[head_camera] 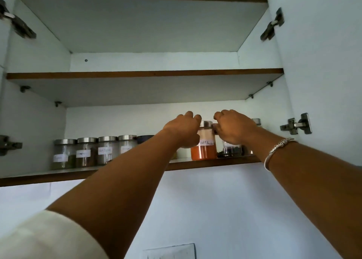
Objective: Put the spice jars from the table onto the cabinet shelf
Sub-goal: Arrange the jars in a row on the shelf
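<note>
Reaching into cabinet (152, 62), bottom shelf (215, 163). Left hand (184, 129): fingers curled against orange jar (203, 152), hold unclear. Right hand (233, 127): fingers curled over lid of dark jar (232, 150). Both jars on shelf. Four jars (105, 151) stand left.

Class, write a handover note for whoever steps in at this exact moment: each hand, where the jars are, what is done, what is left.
Left hand: curled round the orange-powder jar, which stands on the lower shelf.
Right hand: curled over the lid of the dark-spice jar beside it, also on the shelf.
Done: four steel-lidded jars stand in a row at the shelf's left; other jars are partly hidden behind the arms.
Left: let go of both jars. The table is out of view, so check it for remaining jars.
</note>
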{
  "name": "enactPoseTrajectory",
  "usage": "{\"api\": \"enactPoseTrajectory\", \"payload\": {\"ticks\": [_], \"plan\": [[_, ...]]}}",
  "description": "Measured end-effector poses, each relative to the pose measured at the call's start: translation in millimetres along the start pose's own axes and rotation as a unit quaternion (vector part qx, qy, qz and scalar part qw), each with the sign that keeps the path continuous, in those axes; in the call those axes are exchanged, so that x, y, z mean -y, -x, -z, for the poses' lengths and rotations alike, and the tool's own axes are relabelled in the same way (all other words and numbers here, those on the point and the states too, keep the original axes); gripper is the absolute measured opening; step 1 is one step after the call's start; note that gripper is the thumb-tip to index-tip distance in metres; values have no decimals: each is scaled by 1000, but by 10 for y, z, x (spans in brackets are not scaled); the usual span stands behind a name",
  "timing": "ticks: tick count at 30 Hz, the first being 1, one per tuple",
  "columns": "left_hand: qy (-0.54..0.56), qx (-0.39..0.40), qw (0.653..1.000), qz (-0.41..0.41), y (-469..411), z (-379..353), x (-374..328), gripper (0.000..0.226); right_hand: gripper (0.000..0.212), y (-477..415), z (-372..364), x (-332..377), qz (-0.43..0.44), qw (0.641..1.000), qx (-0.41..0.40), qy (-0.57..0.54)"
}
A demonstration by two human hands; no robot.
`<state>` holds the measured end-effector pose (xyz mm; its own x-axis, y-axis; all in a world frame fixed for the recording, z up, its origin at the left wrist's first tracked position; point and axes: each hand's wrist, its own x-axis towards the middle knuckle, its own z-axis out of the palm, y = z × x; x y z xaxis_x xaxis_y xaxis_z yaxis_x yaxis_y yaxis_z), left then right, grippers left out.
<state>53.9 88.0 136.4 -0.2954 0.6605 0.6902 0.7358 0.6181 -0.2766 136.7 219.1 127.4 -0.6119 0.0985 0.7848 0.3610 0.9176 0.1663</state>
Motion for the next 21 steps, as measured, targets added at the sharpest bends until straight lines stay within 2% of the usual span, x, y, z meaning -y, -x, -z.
{"api": "enactPoseTrajectory", "payload": {"ticks": [5, 8, 12, 16, 21], "plan": [[18, 7, 1000, -11, -123, -171, -161, 66, 45, 96, 3, -324, -56, 996, 67, 0], [16, 14, 1000, 7, -213, -213, -228, 71, 35, 36, -57, -432, -45, 996, 78, -9], [17, 13, 999, 46, -385, -268, -272, 66, 32, -97, -224, -483, -5, 998, 61, -25], [3, -6, 997, 80, -541, -324, -271, 39, 31, -262, -324, -475, 3, 1000, 21, -16], [-14, -3, 994, 109, -711, -381, -198, 43, 26, -454, -505, -393, 24, 999, 17, 19]]}}
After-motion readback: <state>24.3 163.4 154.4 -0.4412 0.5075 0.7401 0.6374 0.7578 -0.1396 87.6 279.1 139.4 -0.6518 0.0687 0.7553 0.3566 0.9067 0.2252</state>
